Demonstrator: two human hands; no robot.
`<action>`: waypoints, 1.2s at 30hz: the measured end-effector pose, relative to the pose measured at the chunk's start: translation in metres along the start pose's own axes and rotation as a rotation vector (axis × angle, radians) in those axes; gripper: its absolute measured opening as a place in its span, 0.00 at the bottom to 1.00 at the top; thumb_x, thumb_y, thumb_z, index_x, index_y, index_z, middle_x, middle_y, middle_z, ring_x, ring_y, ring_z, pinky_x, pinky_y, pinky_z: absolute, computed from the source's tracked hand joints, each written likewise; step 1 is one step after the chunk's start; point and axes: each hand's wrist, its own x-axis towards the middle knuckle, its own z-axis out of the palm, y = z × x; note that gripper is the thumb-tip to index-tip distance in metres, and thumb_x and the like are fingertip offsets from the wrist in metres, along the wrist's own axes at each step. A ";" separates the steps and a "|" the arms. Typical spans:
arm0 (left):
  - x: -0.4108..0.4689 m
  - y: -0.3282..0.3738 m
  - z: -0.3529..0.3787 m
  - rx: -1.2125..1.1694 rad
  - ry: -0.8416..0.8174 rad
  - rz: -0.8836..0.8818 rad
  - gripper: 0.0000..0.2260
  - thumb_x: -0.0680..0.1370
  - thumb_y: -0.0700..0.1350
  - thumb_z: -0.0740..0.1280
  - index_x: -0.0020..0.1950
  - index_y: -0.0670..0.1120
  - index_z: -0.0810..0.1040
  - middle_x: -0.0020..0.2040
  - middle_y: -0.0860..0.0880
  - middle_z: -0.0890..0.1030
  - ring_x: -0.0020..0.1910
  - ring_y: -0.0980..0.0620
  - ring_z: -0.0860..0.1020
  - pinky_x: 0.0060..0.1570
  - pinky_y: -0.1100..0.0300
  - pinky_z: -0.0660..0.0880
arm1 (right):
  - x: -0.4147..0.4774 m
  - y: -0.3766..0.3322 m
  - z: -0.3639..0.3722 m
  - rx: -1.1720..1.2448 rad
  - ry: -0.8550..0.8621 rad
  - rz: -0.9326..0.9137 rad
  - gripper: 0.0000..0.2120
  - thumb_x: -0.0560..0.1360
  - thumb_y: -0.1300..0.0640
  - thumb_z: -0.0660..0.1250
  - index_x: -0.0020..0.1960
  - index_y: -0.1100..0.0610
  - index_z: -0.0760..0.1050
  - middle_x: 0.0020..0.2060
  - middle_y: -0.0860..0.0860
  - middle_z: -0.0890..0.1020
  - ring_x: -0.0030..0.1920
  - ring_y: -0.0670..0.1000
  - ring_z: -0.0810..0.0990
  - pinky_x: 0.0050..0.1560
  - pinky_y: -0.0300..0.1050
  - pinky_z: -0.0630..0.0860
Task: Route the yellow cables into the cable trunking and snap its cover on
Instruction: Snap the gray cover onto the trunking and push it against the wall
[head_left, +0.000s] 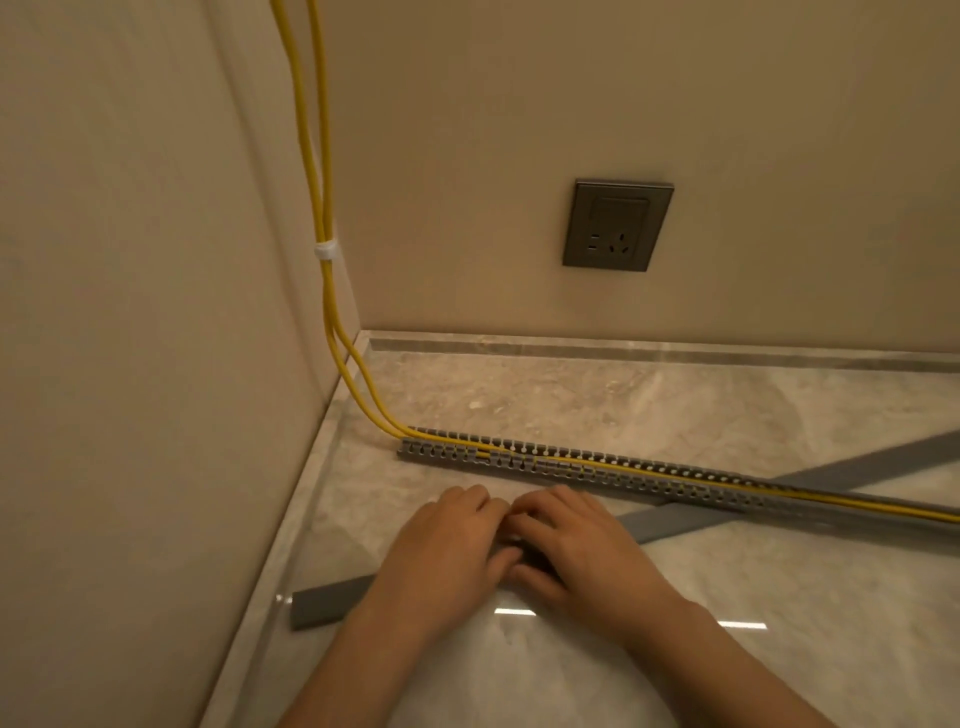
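**Both hands on the cover, cables lying along the trunking**

At the left, 2 yellow cables (317, 156) drop down the wall corner, bound by 1 white tie (325, 250), and curve onto the marble surface (519, 389) near its back-left corner. There they enter the left end of the slotted grey trunking (571, 465), which runs from that corner toward the right edge. The cables lie along its channel, though whether both sit fully between the fingered walls is hard to tell from this angle.

In front of it the flat grey cover (322, 603) lies askew, its left end near the surface's left edge. The left hand (447, 545) and right hand (576, 545) meet side by side on its middle. On both hands the fingers curl over the top of the strip and the thumbs tuck at its near edge, a narrow pinch on the strip.

The cover looks light and thin, likely springy along its length and slick. Held only at the middle, its ends may sag or whip, so spreading the hands apart should steady it.

On the back wall a grey socket (617, 226) sits well clear. The real obstacle is further right, where the cover passes beneath the trunking. It probably needs sliding free before it can be lined up and pressed on, without dragging the cables out.
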 end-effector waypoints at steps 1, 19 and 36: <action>-0.002 0.004 0.004 0.015 0.006 -0.003 0.17 0.77 0.56 0.58 0.64 0.53 0.68 0.58 0.53 0.72 0.57 0.53 0.69 0.55 0.59 0.68 | -0.004 0.002 -0.002 0.004 0.000 0.012 0.15 0.73 0.45 0.61 0.55 0.51 0.76 0.52 0.47 0.78 0.52 0.49 0.75 0.52 0.44 0.70; 0.013 0.047 0.040 0.263 -0.021 0.012 0.15 0.80 0.54 0.54 0.60 0.45 0.66 0.58 0.48 0.69 0.57 0.49 0.67 0.54 0.58 0.66 | -0.083 0.056 -0.039 -0.050 0.230 0.597 0.19 0.76 0.48 0.62 0.65 0.54 0.73 0.63 0.49 0.76 0.62 0.49 0.72 0.64 0.43 0.66; 0.002 0.039 0.011 -0.497 -0.406 -0.018 0.04 0.78 0.51 0.63 0.45 0.55 0.76 0.35 0.56 0.79 0.31 0.61 0.75 0.35 0.65 0.74 | -0.108 0.097 -0.047 -0.017 0.299 0.528 0.20 0.70 0.35 0.60 0.39 0.52 0.78 0.36 0.45 0.78 0.43 0.49 0.75 0.51 0.42 0.62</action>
